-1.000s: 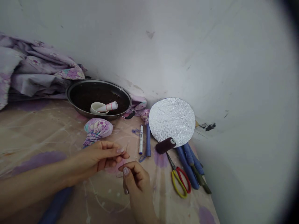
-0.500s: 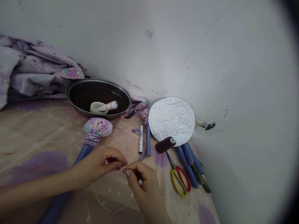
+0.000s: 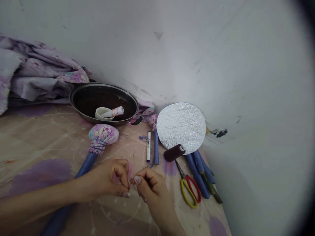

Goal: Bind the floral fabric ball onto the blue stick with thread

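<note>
My left hand (image 3: pixel 110 178) and my right hand (image 3: pixel 155 191) meet fingertip to fingertip above the table, both pinched closed. Whatever sits between the fingertips is too fine to make out. Under my left forearm lies a blue-wrapped stick (image 3: pixel 86 164) with a padded floral cloth head (image 3: pixel 103 133), bound with dark thread. To the right of my right hand rest scissors (image 3: pixel 190 190) with one yellow and one red handle. A dark spool of thread (image 3: pixel 173 152) lies just beyond them, and a white marker (image 3: pixel 148 147) lies beyond my fingertips.
A black pan (image 3: pixel 103 95) holding a small white cup (image 3: pixel 99 113) with a rolled paper stands against the wall (image 3: pixel 177 59). Crumpled floral cloth (image 3: pixel 44 75) is at the left. A silver foil disc (image 3: pixel 182 126) covers part of several blue-wrapped sticks (image 3: pixel 198 177).
My left hand has dropped slightly, its thumb now lower and its fingers curled. My right hand stays pinched in nearly the same place. The objects on the table have not moved.
</note>
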Available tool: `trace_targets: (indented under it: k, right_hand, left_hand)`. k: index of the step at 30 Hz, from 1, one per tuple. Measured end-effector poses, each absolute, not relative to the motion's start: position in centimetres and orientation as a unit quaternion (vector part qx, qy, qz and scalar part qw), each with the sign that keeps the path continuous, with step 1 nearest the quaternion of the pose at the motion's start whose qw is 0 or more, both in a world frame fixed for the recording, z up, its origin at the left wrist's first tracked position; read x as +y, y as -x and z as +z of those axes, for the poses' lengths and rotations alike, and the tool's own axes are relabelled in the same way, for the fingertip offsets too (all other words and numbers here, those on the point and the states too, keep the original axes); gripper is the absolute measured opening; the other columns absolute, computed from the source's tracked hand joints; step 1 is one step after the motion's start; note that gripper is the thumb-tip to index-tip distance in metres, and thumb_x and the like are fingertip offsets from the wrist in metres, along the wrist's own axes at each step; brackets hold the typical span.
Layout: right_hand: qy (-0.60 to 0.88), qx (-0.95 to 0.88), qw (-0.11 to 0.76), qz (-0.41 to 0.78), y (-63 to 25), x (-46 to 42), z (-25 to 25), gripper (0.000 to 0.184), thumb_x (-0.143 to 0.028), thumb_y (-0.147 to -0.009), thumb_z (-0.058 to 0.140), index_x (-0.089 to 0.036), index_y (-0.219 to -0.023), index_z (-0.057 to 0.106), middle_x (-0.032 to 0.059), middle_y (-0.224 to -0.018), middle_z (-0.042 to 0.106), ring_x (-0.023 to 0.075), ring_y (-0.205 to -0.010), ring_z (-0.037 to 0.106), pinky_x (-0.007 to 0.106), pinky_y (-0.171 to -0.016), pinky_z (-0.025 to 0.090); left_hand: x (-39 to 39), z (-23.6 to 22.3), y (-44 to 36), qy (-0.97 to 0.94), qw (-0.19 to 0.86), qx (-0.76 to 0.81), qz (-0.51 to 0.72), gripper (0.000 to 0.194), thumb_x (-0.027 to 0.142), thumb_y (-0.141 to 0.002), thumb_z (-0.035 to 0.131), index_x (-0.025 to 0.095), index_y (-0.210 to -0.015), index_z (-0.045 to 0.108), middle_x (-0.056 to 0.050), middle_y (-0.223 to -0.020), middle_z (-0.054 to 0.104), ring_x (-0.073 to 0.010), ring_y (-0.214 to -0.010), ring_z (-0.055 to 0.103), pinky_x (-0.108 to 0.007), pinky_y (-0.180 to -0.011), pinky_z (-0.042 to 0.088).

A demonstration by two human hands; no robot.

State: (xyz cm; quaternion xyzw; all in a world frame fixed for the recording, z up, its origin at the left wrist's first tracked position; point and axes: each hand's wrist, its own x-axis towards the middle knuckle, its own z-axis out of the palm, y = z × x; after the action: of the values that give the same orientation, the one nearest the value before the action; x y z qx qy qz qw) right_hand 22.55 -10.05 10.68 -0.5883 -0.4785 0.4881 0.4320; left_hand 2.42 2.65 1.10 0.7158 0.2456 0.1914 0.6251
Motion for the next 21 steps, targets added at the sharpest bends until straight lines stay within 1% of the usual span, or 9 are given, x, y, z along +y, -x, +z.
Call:
trace_targets:
  k: [3,8,11,12,13,14,17,19,21]
  right_hand:
    - [0.586,-0.474,0.436,0.492,-22.7,-10.0,10.7,0.052,-0.074,-0.108,0.087,-0.029,-0.086,0.072,-0.0113,-0.065,0.046,0.0141,-0.061,0.036,0.030,-0.065,0.037]
    - [0.587,-0.469,0.444,0.489,-23.0,-9.8,10.6,0.057,-0.078,-0.108,0.088,-0.028,-0.085,0.072,-0.0116,-0.064,0.046,0.0135,-0.060,0.036,0.030,-0.063,0.035]
    - [0.584,-0.468,0.450,0.488,-23.2,-9.7,10.4,0.063,-0.085,-0.109,0.088,-0.028,-0.086,0.071,-0.0118,-0.064,0.046,0.0132,-0.059,0.036,0.030,-0.063,0.035]
    - [0.584,-0.466,0.454,0.485,-23.2,-9.7,10.4,0.066,-0.088,-0.108,0.088,-0.028,-0.086,0.071,-0.0118,-0.064,0.047,0.0132,-0.059,0.036,0.029,-0.063,0.035]
    - [0.585,-0.464,0.457,0.484,-23.3,-9.7,10.4,0.069,-0.092,-0.107,0.088,-0.028,-0.086,0.071,-0.0119,-0.064,0.046,0.0132,-0.059,0.036,0.029,-0.062,0.035]
    - [0.585,-0.462,0.460,0.483,-23.3,-9.7,10.4,0.073,-0.097,-0.106,0.088,-0.028,-0.086,0.071,-0.0121,-0.064,0.046,0.0132,-0.058,0.035,0.029,-0.062,0.035]
    - [0.581,-0.462,0.461,0.487,-23.4,-9.6,10.5,0.080,-0.105,-0.103,0.086,-0.028,-0.086,0.072,-0.0124,-0.064,0.044,0.0132,-0.058,0.034,0.030,-0.063,0.036]
    - [0.581,-0.464,0.460,0.485,-23.5,-9.7,10.6,0.080,-0.106,-0.103,0.085,-0.028,-0.087,0.073,-0.0122,-0.065,0.045,0.0134,-0.059,0.034,0.030,-0.063,0.037]
    - [0.589,-0.466,0.459,0.474,-23.6,-9.7,10.6,0.078,-0.103,-0.104,0.087,-0.028,-0.087,0.073,-0.0116,-0.066,0.046,0.0137,-0.060,0.035,0.030,-0.065,0.039]
  left_hand:
    - [2.3,1.6,-2.4,-0.711,0.625,0.265,0.182,0.057,0.076,-0.066,0.116,0.029,-0.061,0.085,0.004,-0.081,0.064,-0.0212,-0.085,0.064,-0.035,-0.084,0.052]
    - [1.5,2.4,-2.6,-0.710,0.613,0.282,0.204,0.050,0.052,-0.070,0.112,0.028,-0.058,0.070,0.006,-0.079,0.062,-0.0209,-0.085,0.063,-0.035,-0.088,0.055]
    - [1.1,4.1,-2.7,-0.701,0.623,0.271,0.218,0.051,0.046,-0.071,0.107,0.027,-0.060,0.061,0.004,-0.086,0.070,-0.0224,-0.088,0.068,-0.035,-0.088,0.054]
    - [1.0,4.8,-2.7,-0.697,0.626,0.268,0.223,0.048,0.043,-0.071,0.103,0.027,-0.061,0.059,0.002,-0.089,0.073,-0.0232,-0.090,0.071,-0.035,-0.087,0.053]
    - [0.9,5.6,-2.6,-0.701,0.629,0.263,0.210,0.042,0.041,-0.075,0.098,0.028,-0.065,0.060,0.001,-0.094,0.076,-0.0250,-0.095,0.075,-0.036,-0.089,0.054]
    - [0.8,6.4,-2.5,-0.702,0.629,0.267,0.200,0.038,0.042,-0.078,0.094,0.028,-0.068,0.060,0.000,-0.094,0.077,-0.0253,-0.094,0.075,-0.036,-0.088,0.053]
    - [0.4,8.1,-2.4,-0.703,0.620,0.312,0.154,0.032,0.050,-0.083,0.085,0.030,-0.072,0.061,0.004,-0.077,0.068,-0.0220,-0.077,0.060,-0.035,-0.078,0.046]
    - [0.2,8.4,-2.5,-0.707,0.611,0.331,0.134,0.035,0.054,-0.085,0.083,0.031,-0.073,0.061,0.006,-0.071,0.061,-0.0207,-0.073,0.051,-0.035,-0.074,0.041]
    - [0.1,8.1,-2.8,-0.703,0.612,0.334,0.142,0.035,0.055,-0.083,0.083,0.031,-0.075,0.060,0.007,-0.069,0.058,-0.0200,-0.071,0.049,-0.034,-0.071,0.039]
